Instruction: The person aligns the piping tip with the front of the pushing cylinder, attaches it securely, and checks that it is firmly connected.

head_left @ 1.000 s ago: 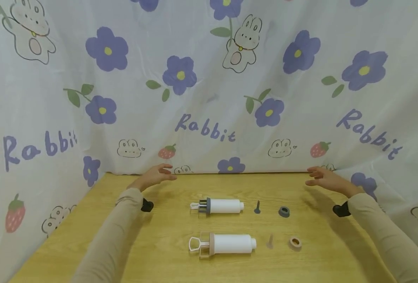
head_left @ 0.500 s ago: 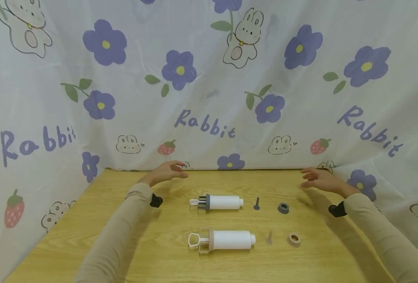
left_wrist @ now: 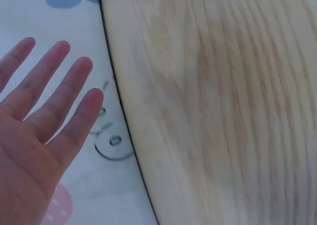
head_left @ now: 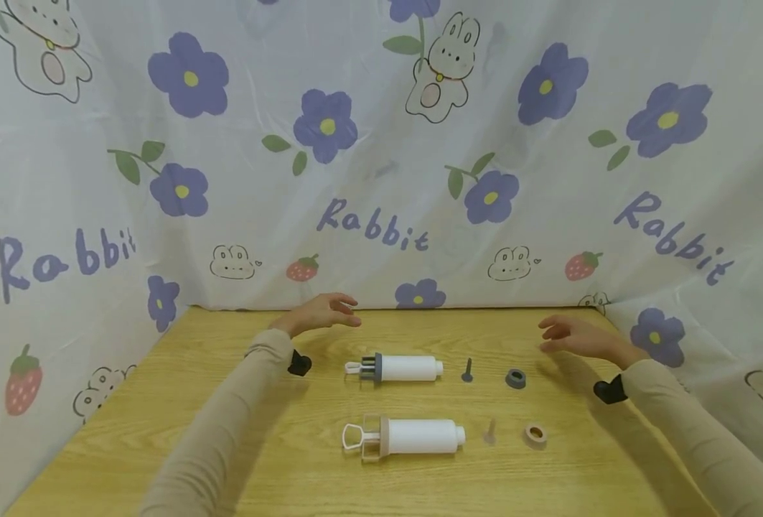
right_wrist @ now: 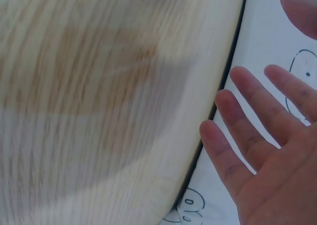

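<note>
Showing pale wood grain on the worktop (head_left: pixel 161 402), purple flowers, rabbits and strawberries on the white curtain (head_left: pixel 381 143), beige sleeves (head_left: pixel 226 424).

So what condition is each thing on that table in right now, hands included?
Left hand: open, fingers straight, above the table, holding nothing.
Right hand: open, holding nothing.
Grey-collared syringe: lying on its side, untouched.
Tan-collared syringe: lying on its side, untouched.
Grey ring: lying flat, apart from its syringe.
Tan ring: lying flat, loose.
Grey pin: loose on the table.
Tan pin: loose on the table.
</note>
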{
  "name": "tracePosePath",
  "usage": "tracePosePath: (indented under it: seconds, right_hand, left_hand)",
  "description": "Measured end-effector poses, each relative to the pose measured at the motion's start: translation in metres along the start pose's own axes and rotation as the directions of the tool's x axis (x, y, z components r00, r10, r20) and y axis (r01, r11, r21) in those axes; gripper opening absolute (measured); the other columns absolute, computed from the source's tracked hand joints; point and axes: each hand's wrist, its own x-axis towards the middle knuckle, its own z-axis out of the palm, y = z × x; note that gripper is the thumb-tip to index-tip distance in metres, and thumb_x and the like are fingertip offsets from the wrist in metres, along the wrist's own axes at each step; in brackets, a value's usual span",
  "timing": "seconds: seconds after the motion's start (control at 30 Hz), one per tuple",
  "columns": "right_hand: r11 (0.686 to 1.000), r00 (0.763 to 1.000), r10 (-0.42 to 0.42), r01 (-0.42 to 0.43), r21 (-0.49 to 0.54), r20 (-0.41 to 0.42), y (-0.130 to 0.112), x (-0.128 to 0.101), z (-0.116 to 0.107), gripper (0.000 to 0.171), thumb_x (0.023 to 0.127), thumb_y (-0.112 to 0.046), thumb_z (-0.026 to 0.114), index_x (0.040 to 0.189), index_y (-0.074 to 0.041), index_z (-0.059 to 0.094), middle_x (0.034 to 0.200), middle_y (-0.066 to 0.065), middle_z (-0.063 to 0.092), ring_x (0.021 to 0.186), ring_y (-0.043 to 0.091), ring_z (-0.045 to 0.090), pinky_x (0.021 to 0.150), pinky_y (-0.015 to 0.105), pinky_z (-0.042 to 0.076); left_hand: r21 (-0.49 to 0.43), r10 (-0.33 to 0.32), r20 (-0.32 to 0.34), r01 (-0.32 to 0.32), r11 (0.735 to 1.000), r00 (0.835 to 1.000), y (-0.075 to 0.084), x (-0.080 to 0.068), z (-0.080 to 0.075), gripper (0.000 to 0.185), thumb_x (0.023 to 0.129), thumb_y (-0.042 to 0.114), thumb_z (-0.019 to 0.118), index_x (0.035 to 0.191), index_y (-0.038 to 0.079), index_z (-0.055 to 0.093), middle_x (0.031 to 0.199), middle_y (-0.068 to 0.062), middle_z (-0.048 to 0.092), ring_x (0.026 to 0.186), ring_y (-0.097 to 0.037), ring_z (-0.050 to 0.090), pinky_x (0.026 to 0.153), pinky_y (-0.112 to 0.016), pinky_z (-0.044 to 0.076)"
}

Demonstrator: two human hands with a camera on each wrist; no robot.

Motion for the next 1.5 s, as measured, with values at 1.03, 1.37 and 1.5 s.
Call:
tracePosePath:
  seconds: [1.03,1.37,1.5]
  right_hand:
    - [1.0,0.996,-0.019,0.018,0.013,0.086,-0.011,-0.001,0.014,0.059,0.085,-0.037,0.058,0.13,-0.004,0.041,0.125,0.023,0.049,0.116,0.04,0.046,0.091,0.051,0.04]
    - [0.999,0.991,-0.034,0.029,0.041,0.13,-0.015,-0.001,0.018,0.056,0.087,-0.031,0.058,0.129,0.0,0.039,0.126,0.025,0.048,0.116,0.041,0.045,0.091,0.051,0.04]
    - [0.999,0.99,-0.035,0.03,0.038,0.136,-0.014,0.001,0.02,0.057,0.086,-0.033,0.059,0.129,-0.001,0.04,0.125,0.023,0.049,0.114,0.038,0.048,0.091,0.049,0.041]
  left_hand:
    - [-0.01,0.084,0.201,-0.084,0.996,0.976,0.052,0.028,0.052,0.059,0.076,0.046,0.066,0.127,0.026,0.045,0.125,-0.003,0.053,0.111,-0.018,0.052,0.098,-0.049,0.036]
    - [-0.004,0.1,0.202,-0.101,0.995,0.974,0.058,0.032,0.059,0.056,0.078,0.047,0.064,0.127,0.027,0.046,0.13,-0.006,0.049,0.113,-0.018,0.051,0.097,-0.047,0.038]
    - [-0.021,0.106,0.22,-0.104,0.994,0.97,0.063,0.033,0.065,0.056,0.078,0.046,0.064,0.127,0.027,0.045,0.129,-0.003,0.05,0.113,-0.018,0.051,0.098,-0.048,0.037]
